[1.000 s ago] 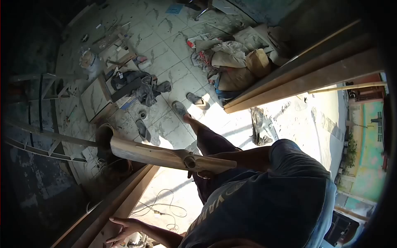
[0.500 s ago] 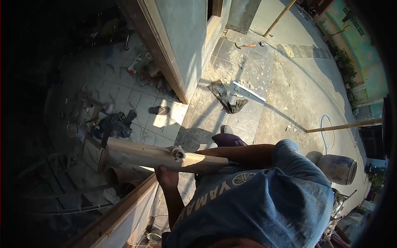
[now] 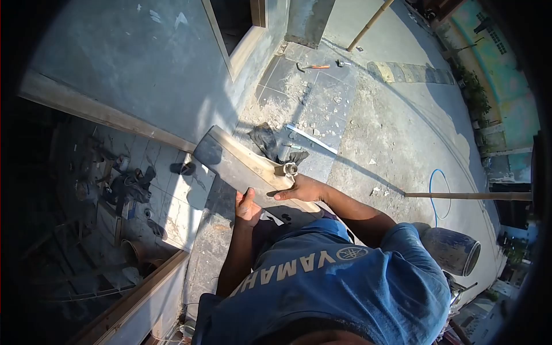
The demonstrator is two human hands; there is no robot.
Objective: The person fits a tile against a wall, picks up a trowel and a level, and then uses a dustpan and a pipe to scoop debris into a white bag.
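Note:
A long wooden board (image 3: 247, 167), pale along one edge with a dark grey end, lies slantwise in front of my body. My right hand (image 3: 305, 190) grips its near part, thumb on the upper face and fingers hidden. Beside that hand, a small round fitting (image 3: 290, 169) with a hollow end stands at the board's edge. My left hand (image 3: 247, 211) is at the board's lower edge, palm turned up, with thumb and a finger apart and holding nothing visible.
Dark cloth (image 3: 264, 141), a white strip (image 3: 313, 139) and an orange-handled tool (image 3: 315, 67) lie on the dusty floor. A doorway (image 3: 109, 118) opens left onto a cluttered tiled room. A bucket (image 3: 454, 252) and a bamboo pole (image 3: 466, 196) are at right.
The board has turned, its far end swinging up and right. My right hand now shows on it near the fitting. My left hand shows its palm, and the view has shifted.

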